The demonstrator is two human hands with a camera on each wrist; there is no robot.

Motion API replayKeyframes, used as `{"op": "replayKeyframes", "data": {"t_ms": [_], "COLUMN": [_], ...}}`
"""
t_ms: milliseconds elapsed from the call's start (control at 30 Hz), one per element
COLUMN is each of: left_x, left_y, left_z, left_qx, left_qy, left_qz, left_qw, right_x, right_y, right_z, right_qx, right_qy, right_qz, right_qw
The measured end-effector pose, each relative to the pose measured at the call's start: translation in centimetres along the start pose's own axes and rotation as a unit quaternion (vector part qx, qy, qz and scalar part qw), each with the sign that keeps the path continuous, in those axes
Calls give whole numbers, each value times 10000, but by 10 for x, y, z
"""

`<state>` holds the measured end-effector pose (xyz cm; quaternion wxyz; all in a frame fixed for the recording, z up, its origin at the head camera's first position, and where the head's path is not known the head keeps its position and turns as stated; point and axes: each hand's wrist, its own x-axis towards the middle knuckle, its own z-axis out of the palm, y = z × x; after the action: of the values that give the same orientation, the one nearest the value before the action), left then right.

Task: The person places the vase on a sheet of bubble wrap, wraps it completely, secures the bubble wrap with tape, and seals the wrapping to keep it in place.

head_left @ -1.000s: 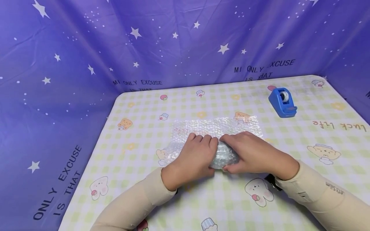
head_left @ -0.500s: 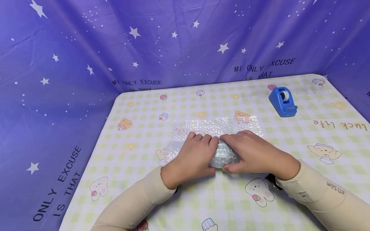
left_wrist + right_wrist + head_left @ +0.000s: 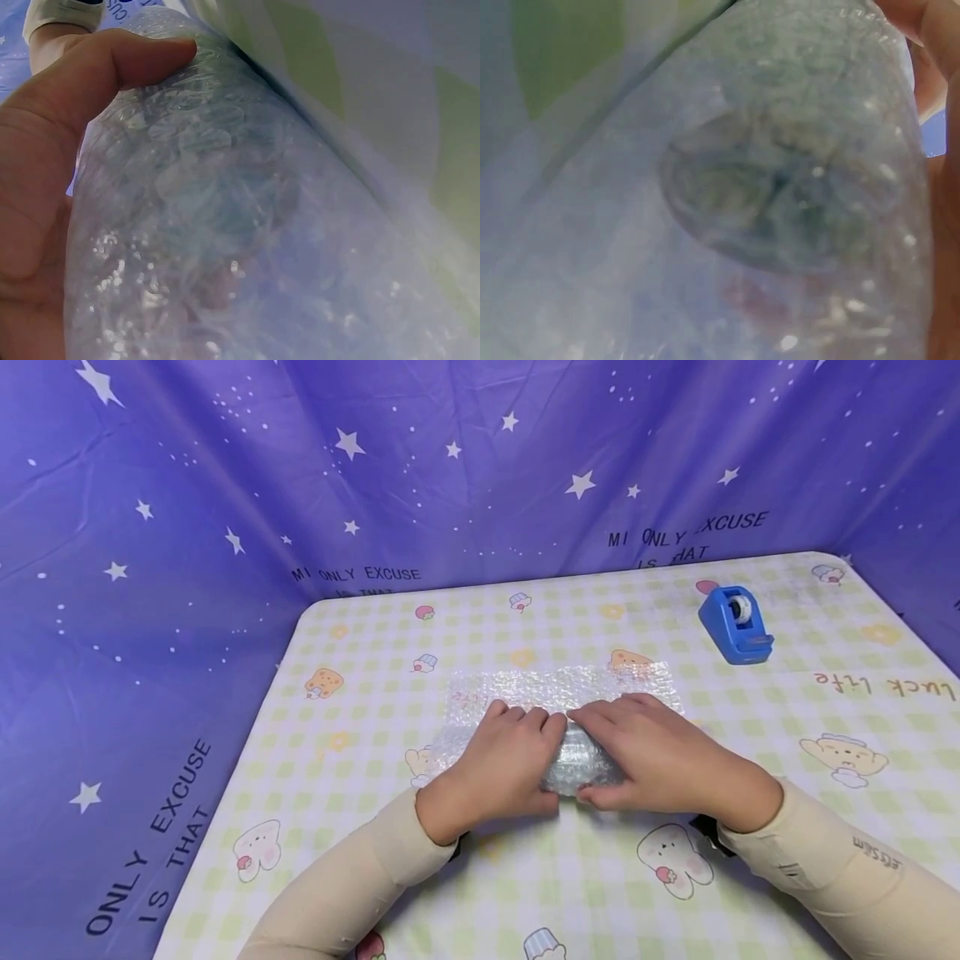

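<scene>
A roll of clear bubble wrap (image 3: 579, 764) lies crosswise on the table, wound round a see-through object whose kind I cannot tell. One round end of that object (image 3: 757, 195) shows dimly through the layers in the right wrist view. My left hand (image 3: 506, 764) grips the roll's left part, thumb on the near side and fingers over the top. My right hand (image 3: 660, 756) holds the right part the same way, its fingertips close to the left hand's. Beyond the hands a flat stretch of the bubble wrap sheet (image 3: 555, 685) lies spread on the cloth.
A blue tape dispenser (image 3: 737, 625) with a roll of tape stands at the back right. Under everything is a checked tablecloth (image 3: 375, 693) with cartoon prints. A purple curtain (image 3: 450, 485) with stars hangs behind the table's far edge.
The right hand's fingers have shifted very slightly up and to the left over the roll. The left hand and the flat sheet look almost the same.
</scene>
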<state>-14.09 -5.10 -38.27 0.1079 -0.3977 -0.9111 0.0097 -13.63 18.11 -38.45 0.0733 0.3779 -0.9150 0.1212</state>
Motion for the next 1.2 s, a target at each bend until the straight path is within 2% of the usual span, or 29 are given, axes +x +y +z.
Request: {"op": "replayKeyframes", "data": {"t_ms": [167,467,900,1200], "left_x": [2,12,21,31], "left_y": [0,-4,-11,-21], "left_z": [-2,-9,-12,-12], "left_qx": [-30,-93,-208,-638], "left_qy": [-180,-746,-1107,-1523], "left_qz": [-6,-31,150,180], "left_qw": [9998,9972,9935,9861], "right_x": [-2,-1,0,2], "right_y": [-1,0,2,-1], "right_z": [-2,-4,-8,-7], "right_qx": [26,0,-129,-278], "right_qy": [135,145,208,368], "right_qz": [-60,-110,-55,6], "right_qw": [9999,9998,9997,9989]}}
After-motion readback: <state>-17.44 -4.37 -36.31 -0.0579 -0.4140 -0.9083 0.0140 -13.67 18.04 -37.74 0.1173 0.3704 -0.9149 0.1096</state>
